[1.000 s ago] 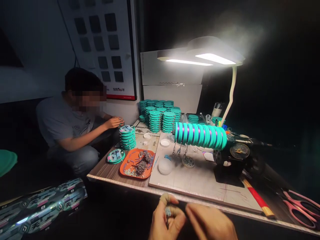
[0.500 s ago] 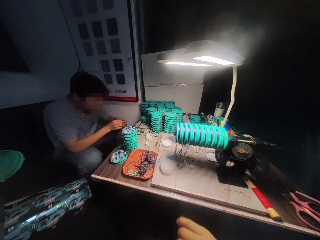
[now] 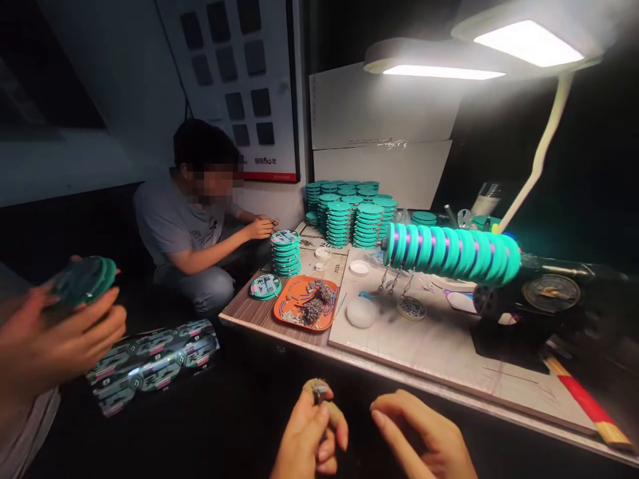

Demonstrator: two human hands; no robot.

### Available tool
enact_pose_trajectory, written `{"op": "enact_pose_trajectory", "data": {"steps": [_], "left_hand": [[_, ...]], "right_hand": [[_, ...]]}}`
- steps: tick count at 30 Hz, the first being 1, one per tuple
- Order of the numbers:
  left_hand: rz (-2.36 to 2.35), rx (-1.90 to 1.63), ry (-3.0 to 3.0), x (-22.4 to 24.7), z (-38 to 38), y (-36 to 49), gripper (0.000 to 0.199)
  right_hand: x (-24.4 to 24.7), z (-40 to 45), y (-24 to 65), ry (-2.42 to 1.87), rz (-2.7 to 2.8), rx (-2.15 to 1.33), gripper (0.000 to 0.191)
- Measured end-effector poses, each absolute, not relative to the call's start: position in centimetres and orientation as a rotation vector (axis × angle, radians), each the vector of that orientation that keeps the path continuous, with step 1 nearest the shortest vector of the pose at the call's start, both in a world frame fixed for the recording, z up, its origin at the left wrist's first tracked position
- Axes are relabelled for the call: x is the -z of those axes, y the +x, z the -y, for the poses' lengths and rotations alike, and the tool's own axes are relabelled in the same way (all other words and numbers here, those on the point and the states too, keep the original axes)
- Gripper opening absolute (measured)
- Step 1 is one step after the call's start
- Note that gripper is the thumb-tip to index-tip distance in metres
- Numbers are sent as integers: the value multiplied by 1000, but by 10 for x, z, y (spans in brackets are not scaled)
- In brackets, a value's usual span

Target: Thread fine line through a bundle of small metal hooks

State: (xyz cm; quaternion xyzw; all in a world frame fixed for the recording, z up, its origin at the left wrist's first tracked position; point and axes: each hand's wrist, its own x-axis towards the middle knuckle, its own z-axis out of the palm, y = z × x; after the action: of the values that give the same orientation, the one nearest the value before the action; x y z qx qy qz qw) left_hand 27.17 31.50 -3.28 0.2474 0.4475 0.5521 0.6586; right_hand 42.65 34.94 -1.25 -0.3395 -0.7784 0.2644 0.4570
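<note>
My left hand [image 3: 319,432] is at the bottom centre, in front of the table edge, with its fingers curled. A small grey, metallic-looking piece [image 3: 320,392] shows at its thumb and index finger; its kind is unclear. To the right is my right hand [image 3: 426,432], its thumb and index finger brought together towards the left hand. Whatever lies between those fingertips, if anything, is too small to make out. Beyond my hands, a row of turquoise spools [image 3: 454,253] sits on the shaft of a small black winding machine [image 3: 529,319]. Metal swivels [image 3: 394,279] hang below the spools.
An orange tray [image 3: 284,319] holds small metal parts and tubes. Stacked turquoise discs [image 3: 339,226] stand behind it. A person [image 3: 200,219] works at the left; another person's hands [image 3: 74,332] hold discs at the far left. A lamp [image 3: 542,146] overhangs the table.
My left hand has come into view, and more of my right hand shows. The view has shifted, so the table sits farther right. Another person's hands with discs have entered at the left.
</note>
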Motion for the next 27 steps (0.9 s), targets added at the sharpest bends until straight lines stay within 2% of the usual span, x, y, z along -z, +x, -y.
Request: {"op": "enact_pose_trajectory", "data": {"steps": [4, 12, 18, 27], "left_hand": [[-947, -1225, 520, 33, -318, 283, 45], [-1133, -1229, 566, 19, -317, 288, 41], [-1146, -1248, 510, 21, -318, 285, 36], [-1160, -1243, 513, 28, -318, 276, 25]], "right_hand": [[7, -357, 426, -785, 2016, -466, 13], [8, -361, 426, -803, 2138, -179, 16], [-32, -420, 417, -1352, 2369, 400, 20], [-61, -466, 401, -1167, 2927, 419, 25]]}}
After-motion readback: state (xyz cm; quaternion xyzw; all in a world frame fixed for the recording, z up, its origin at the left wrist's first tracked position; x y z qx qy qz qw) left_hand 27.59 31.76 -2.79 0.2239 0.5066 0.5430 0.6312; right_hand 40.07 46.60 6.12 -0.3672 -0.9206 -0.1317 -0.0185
